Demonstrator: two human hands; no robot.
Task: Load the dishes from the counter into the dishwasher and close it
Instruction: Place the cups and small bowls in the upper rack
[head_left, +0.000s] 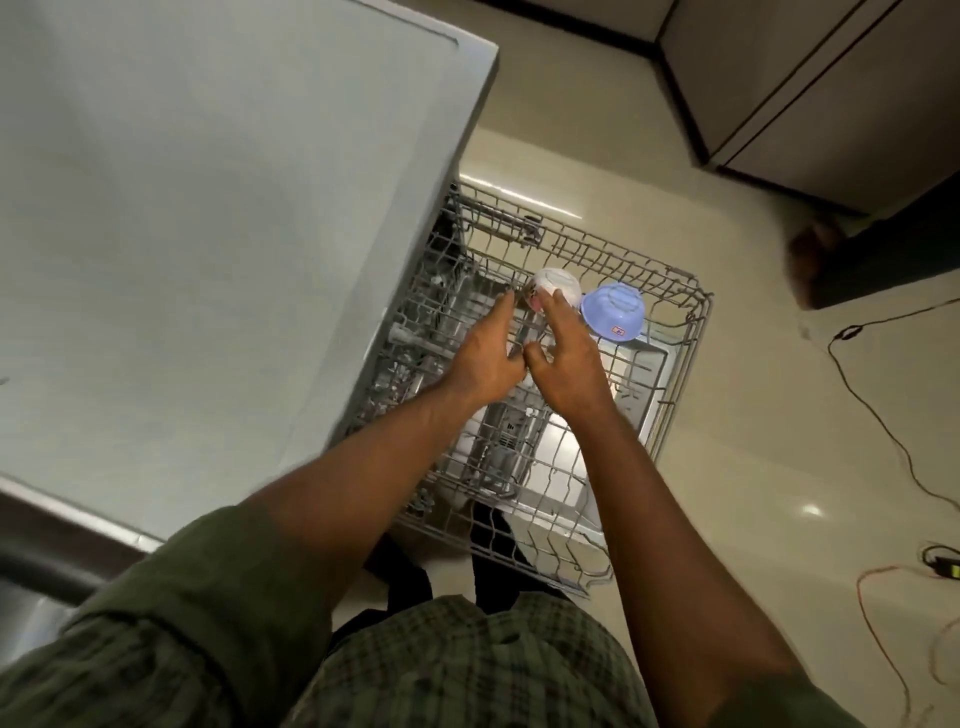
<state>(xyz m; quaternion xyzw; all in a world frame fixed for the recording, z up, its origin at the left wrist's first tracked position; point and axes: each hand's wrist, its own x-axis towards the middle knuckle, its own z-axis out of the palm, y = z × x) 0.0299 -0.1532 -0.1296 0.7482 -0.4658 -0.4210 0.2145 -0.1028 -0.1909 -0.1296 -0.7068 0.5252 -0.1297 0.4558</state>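
1. White bowl (557, 289) sits upside down at the far end of the pulled-out rack (675, 374), touching the blue bowl (614, 310).
2. Right hand (569, 358) rests straight fingers on it; left hand (485, 358) reaches in loose, holding nothing.
3. Advice: seat its rim between the wires, tilted to drain, before letting go.

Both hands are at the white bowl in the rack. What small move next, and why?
Probably settle the white bowl onto the rack beside the blue bowl, then let go: both the left hand and right hand reach it with extended fingers.
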